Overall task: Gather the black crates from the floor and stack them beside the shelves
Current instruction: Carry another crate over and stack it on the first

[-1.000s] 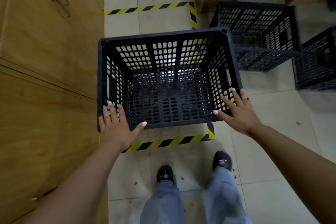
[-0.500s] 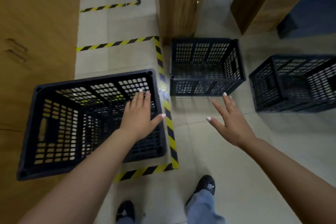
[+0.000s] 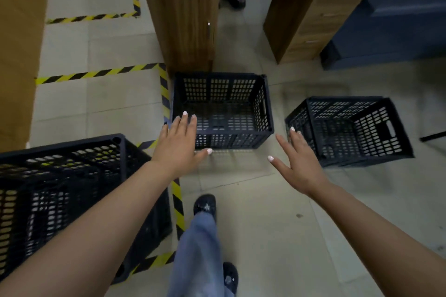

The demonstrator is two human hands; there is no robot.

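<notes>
Three black slatted crates are in view. One tall crate (image 3: 72,190) stands at the lower left inside a taped floor square, beside a wooden cabinet. A second crate (image 3: 231,94) sits on the floor ahead, in front of a wooden desk. A third crate (image 3: 362,128) rests at the right, turned at an angle. My left hand (image 3: 179,144) is open, fingers spread, in front of the middle crate's near-left corner; whether it touches is unclear. My right hand (image 3: 299,161) is open in the gap between the middle and right crates. Neither hand holds anything.
Yellow-and-black tape (image 3: 177,200) marks squares on the tiled floor. A wooden cabinet (image 3: 17,43) stands at the left, a wooden desk (image 3: 188,24) with drawers ahead, and something dark blue (image 3: 391,19) at the far right. My legs and dark shoes (image 3: 205,207) are below.
My hands have left the tall crate, which now stands at the lower left. The view has swung right and both hands have reached forward toward the middle crate.
</notes>
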